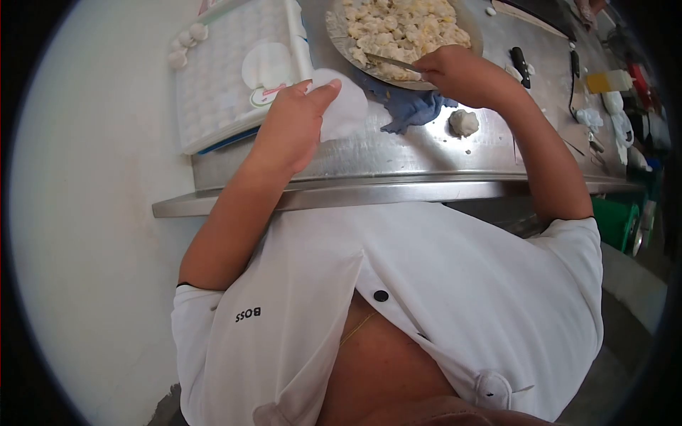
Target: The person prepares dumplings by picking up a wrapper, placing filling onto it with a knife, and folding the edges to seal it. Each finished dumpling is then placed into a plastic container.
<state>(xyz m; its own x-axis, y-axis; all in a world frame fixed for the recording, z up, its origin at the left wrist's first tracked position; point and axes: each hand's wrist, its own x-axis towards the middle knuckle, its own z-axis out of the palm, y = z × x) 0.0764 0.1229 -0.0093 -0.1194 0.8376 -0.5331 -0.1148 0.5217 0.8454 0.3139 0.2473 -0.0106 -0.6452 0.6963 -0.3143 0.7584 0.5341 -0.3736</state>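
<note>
Steel table (398,167), front rim running across mid-frame, with bare metal between the blue cloth (412,106) and that rim. Left hand (291,124), centre-left, holds a thin round dough wrapper (347,110) flat on its fingers, just inside the table's left end. Right hand (455,71), upper centre, is closed on a small metal spatula (391,62) whose tip lies in the filling on the metal plate (341,39) at the top edge. A white tray (227,78), upper left, overhangs the left end and carries another wrapper (268,65); finished dumplings (186,44) sit beside it. A dough lump (464,122) rests right of the cloth. Tools and bottles crowd the upper right. The wrapper is white, smooth and unfilled.
</note>
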